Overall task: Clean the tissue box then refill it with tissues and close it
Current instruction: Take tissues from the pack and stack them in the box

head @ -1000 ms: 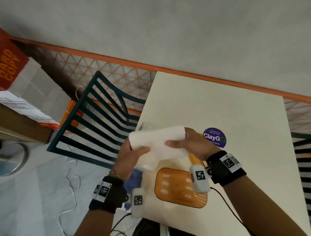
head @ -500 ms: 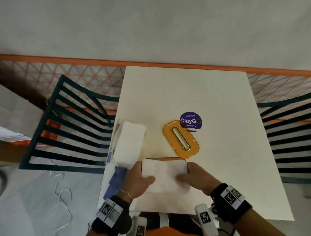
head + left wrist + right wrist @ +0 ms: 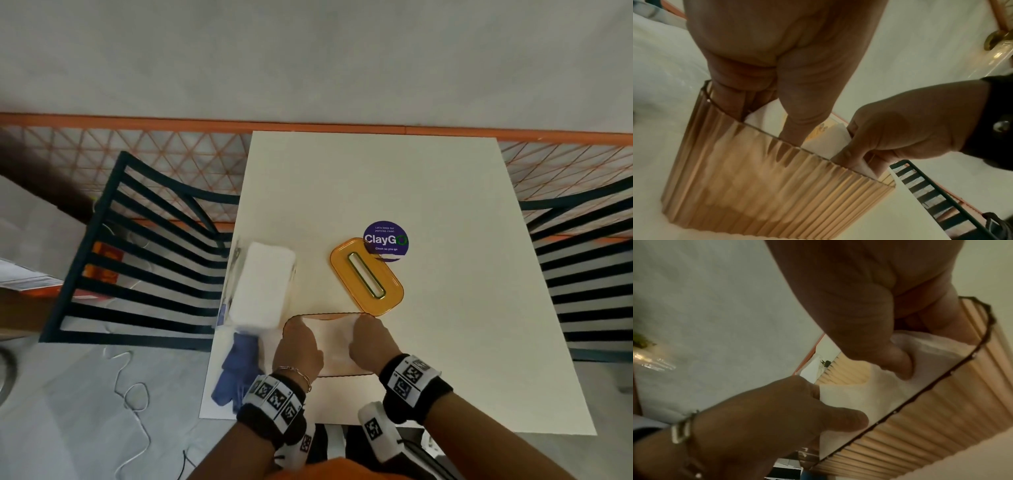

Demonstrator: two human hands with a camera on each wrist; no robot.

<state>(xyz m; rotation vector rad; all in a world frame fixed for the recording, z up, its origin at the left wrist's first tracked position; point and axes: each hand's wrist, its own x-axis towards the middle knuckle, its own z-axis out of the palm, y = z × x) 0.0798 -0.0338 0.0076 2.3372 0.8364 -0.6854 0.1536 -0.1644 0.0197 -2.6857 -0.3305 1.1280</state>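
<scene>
The orange ribbed tissue box (image 3: pixel 337 371) stands open at the table's near edge. A white tissue stack (image 3: pixel 334 341) sits inside its rim. My left hand (image 3: pixel 299 344) holds the stack's left end, thumb on top and fingers down inside the box wall (image 3: pixel 777 186). My right hand (image 3: pixel 370 339) pinches the right end of the tissue stack (image 3: pixel 869 394), thumb pressed on top. The orange slotted lid (image 3: pixel 366 275) lies flat just beyond the box. In the right wrist view the box wall (image 3: pixel 920 418) is close under my fingers.
A larger white pack of tissues (image 3: pixel 262 286) lies at the table's left edge, with a blue cloth (image 3: pixel 238 366) in front of it. A purple sticker (image 3: pixel 385 240) is behind the lid. Dark slatted chairs (image 3: pixel 144 260) flank the cream table (image 3: pixel 462 308).
Both hands have brought the tissue stack down from in front of me and lowered it into the open box. The head view has swung to face the table.
</scene>
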